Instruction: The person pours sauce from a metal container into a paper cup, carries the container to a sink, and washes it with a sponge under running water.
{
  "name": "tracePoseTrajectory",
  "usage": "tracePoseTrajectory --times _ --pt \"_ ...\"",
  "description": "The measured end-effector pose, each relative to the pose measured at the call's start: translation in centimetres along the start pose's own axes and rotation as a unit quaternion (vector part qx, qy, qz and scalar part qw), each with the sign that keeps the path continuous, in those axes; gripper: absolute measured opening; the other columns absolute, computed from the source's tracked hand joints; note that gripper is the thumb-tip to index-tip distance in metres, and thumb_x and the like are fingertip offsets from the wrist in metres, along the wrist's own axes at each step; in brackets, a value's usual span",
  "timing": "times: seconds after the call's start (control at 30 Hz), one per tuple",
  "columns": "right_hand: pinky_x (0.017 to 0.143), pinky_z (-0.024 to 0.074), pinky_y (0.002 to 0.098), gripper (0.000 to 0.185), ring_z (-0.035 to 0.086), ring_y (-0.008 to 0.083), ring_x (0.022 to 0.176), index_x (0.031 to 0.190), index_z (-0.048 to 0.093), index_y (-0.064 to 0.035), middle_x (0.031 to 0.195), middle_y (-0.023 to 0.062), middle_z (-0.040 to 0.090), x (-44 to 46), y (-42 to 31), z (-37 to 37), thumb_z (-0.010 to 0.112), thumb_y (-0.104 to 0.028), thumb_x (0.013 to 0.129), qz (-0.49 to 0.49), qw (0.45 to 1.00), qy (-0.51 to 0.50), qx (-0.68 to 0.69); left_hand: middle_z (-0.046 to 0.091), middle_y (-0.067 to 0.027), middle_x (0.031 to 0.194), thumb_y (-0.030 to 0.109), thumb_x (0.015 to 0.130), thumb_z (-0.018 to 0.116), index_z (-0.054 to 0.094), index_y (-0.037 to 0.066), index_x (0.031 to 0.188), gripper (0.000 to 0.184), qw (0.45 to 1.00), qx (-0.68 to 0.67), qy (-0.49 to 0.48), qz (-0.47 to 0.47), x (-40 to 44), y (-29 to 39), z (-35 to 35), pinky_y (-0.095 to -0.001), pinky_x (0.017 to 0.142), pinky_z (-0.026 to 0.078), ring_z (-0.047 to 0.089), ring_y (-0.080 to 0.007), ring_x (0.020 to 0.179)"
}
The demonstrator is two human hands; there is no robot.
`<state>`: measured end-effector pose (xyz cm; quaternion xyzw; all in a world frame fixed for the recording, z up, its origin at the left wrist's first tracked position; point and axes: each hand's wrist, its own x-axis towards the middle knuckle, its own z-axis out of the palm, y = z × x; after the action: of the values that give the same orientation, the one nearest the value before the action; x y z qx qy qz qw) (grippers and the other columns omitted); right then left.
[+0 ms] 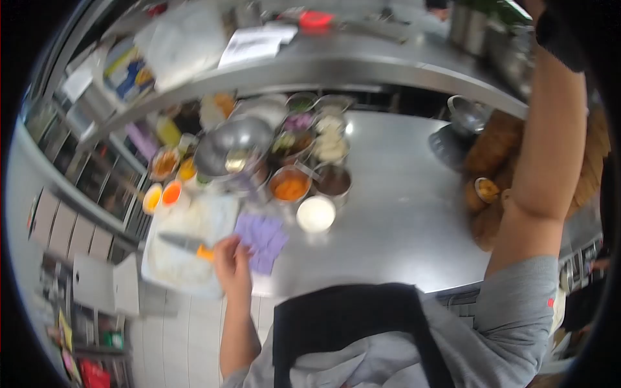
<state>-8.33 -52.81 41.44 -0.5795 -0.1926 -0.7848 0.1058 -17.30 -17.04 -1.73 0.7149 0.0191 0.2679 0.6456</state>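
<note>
My left hand (231, 258) is closed at the orange handle of a kitchen knife (184, 242), covering the handle's end. The blade points left over a white cutting board (162, 265). A crumpled purple cloth (262, 240) lies just right of the fingers. My right arm stretches up to the top right, above the shelf edge. Only a sliver of my right hand (535, 9) shows beyond a dark band at the wrist; its fingers are out of frame.
A large metal bowl (234, 145), a container of orange pieces (289, 187) and a white-topped tub (316, 214) stand on the steel counter (388, 194). Brown boards (495, 145) and a small metal bowl (467, 115) sit at right. A steel shelf (388, 68) crosses behind.
</note>
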Motion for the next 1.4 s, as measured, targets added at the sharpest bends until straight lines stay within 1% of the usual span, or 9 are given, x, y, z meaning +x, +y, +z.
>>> tracePoseTrajectory --times 0.1,0.2,0.33,0.43,0.63,0.8,1.07,1.23,1.4 --pt "0.093 0.0429 0.0452 0.037 0.054 0.0298 0.1 0.108 0.051 -0.0063 0.106 0.0142 0.056 -10.9 -4.8 -7.0 0.064 -0.018 0.076 -0.179 0.973 0.003 0.145 0.059 -0.0079 0.082 0.006 0.094 0.05 0.053 0.0 0.108 0.015 0.997 -0.058 -0.029 -0.031 0.1 -1.1 2.0 -0.0227 0.053 0.049 0.058 -0.0105 0.057" --pt "0.089 0.0455 0.0461 0.019 0.058 0.0254 0.092 0.097 0.06 -0.0084 0.097 0.0086 0.061 -25.5 -9.5 -11.8 0.061 -0.011 0.078 -0.239 0.872 -0.232 0.358 0.055 -0.0031 0.066 0.019 0.098 0.047 0.057 0.002 0.102 0.021 0.995 -0.008 -0.058 -0.078 -0.4 -0.1 3.3 -0.0205 0.043 0.04 0.049 -0.0061 0.048" --pt "0.068 0.0499 0.034 0.011 0.061 0.0219 0.072 0.092 0.064 -0.0051 0.083 0.009 0.063 -43.7 -10.4 -14.8 0.063 -0.01 0.082 0.36 0.711 -0.528 0.295 0.048 0.0013 0.053 0.028 0.098 0.047 0.061 0.003 0.091 0.03 0.988 0.061 -0.102 -0.101 -0.5 -1.9 4.0 -0.0194 0.043 0.034 0.042 -0.004 0.045" --pt "0.064 0.0496 0.0322 0.011 0.061 0.0258 0.07 0.093 0.064 -0.0015 0.081 0.0129 0.063 -47.2 -9.4 -15.8 0.06 -0.007 0.084 0.513 0.59 -0.549 0.295 0.051 0.0008 0.06 0.028 0.095 0.054 0.059 0.004 0.092 0.025 0.978 0.098 -0.111 -0.147 0.9 -3.8 5.5 -0.0201 0.048 0.039 0.045 -0.0053 0.051" --pt "0.069 0.0503 0.0354 0.02 0.064 0.0289 0.079 0.1 0.063 -0.0034 0.089 0.0152 0.065 -42.7 -8.6 -7.5 0.06 -0.016 0.085 0.394 0.666 -0.562 0.293 0.053 -0.0016 0.078 0.018 0.09 0.06 0.05 0.006 0.097 0.017 0.965 -0.037 -0.07 -0.249 1.2 -8.2 8.0 -0.0217 0.051 0.042 0.051 -0.0077 0.06" --pt "0.074 0.0513 0.0406 0.024 0.064 0.0334 0.087 0.102 0.062 -0.0058 0.097 0.0169 0.065 -42.5 -12.6 2.6 0.056 -0.022 0.086 0.249 0.675 -0.672 0.174 0.057 -0.0061 0.09 0.016 0.088 0.061 0.051 0.001 0.114 0.032 0.981 0.102 -0.131 -0.097 2.5 -11.3 9.7 -0.0248 0.058 0.048 0.055 -0.0114 0.069" --pt "0.076 0.0515 0.0449 0.029 0.062 0.0377 0.092 0.105 0.055 -0.0021 0.099 0.0221 0.062 -48.4 -7.7 4.4 0.054 -0.023 0.086 0.343 0.736 -0.584 0.01 0.056 -0.0099 0.099 0.02 0.088 0.062 0.04 -0.002 0.132 0.055 0.94 0.077 -0.259 -0.207 2.3 -11.4 11.7 -0.0266 0.068 0.052 0.059 -0.015 0.081" --pt "0.051 0.0529 0.0327 0.024 0.06 0.0197 0.061 0.101 0.053 0.001 0.084 0.0114 0.06 -50.9 -5.7 0.5 0.06 -0.016 0.085 0.609 0.482 -0.592 0.218 0.056 -0.0088 0.1 0.025 0.087 0.063 0.038 -0.001 0.134 0.059 0.931 0.026 -0.241 -0.272 2.3 -10.2 14.5 -0.0281 0.072 0.052 0.058 -0.0154 0.088" --pt "0.045 0.0508 0.0282 0.02 0.054 0.0131 0.055 0.097 0.048 0.0003 0.081 0.0072 0.054 -50.7 -6.4 -2.2 0.061 -0.009 0.085 0.716 0.422 -0.489 0.266 0.055 -0.0014 0.09 0.027 0.087 0.066 0.05 0.007 0.105 0.031 0.915 -0.078 -0.19 -0.348 5.0 -11.2 17.9 -0.0253 0.07 0.048 0.052 -0.0105 0.076"
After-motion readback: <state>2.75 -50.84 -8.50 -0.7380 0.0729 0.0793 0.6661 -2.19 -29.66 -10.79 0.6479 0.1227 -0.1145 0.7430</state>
